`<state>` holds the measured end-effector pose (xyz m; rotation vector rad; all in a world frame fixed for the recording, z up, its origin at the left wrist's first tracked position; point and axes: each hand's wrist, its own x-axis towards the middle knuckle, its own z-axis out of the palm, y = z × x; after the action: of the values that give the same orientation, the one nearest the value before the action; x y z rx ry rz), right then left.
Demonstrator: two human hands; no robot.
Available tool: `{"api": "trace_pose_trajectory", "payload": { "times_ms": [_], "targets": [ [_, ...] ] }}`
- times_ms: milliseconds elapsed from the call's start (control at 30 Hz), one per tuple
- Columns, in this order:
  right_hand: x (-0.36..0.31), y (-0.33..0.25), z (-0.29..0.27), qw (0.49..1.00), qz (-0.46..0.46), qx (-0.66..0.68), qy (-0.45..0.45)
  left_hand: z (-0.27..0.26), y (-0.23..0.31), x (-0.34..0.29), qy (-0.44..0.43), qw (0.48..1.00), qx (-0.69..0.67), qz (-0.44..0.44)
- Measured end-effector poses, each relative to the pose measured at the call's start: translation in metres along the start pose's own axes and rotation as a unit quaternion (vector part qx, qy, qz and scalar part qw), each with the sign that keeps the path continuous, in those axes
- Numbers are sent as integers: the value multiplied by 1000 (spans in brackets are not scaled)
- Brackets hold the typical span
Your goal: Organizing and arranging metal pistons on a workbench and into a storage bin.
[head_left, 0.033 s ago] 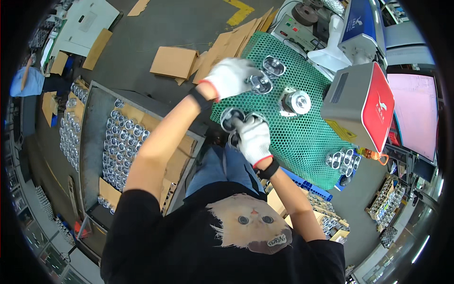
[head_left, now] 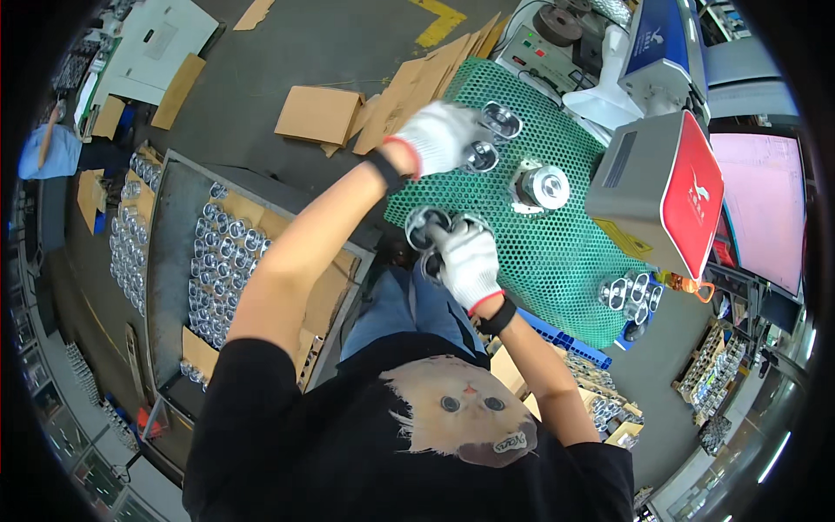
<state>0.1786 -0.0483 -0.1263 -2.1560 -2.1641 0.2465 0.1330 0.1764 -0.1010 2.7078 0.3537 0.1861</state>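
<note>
At the green mat's (head_left: 544, 252) far left, the left hand (head_left: 437, 139) is against two metal parts (head_left: 502, 121), grip too blurred to tell; by the mat's near edge, the right hand (head_left: 470, 259) clutches a metal cluster (head_left: 424, 224), fingers curled over it, probably keeping it together

Left hand (head_left: 437, 137) is blurred, grip on it unreadable. Right hand (head_left: 470, 259) hides part of the metal parts (head_left: 419, 216). Black shirt (head_left: 339, 444) cuts off at near edge.
</note>
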Motion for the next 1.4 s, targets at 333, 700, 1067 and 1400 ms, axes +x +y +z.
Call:
{"api": "trace_pose_trajectory", "payload": {
  "times_ms": [333, 700, 1067, 1400],
  "targets": [
    [-160, 68, -28, 961, 212, -7, -180, 54, -10, 85, -150, 973, 152, 92],
    [-133, 45, -34, 974, 113, 16, -196, 41, 47, -149, 118, 977, -35, -173],
    [-1, -154, -38, 930, -204, 153, -265, 59, 188, -543, 172, 599, -246, -742],
    [108, -345, 118, 847, -323, -38, -421, 170, 136, -635, 204, 558, -374, -712]
  ]
}}
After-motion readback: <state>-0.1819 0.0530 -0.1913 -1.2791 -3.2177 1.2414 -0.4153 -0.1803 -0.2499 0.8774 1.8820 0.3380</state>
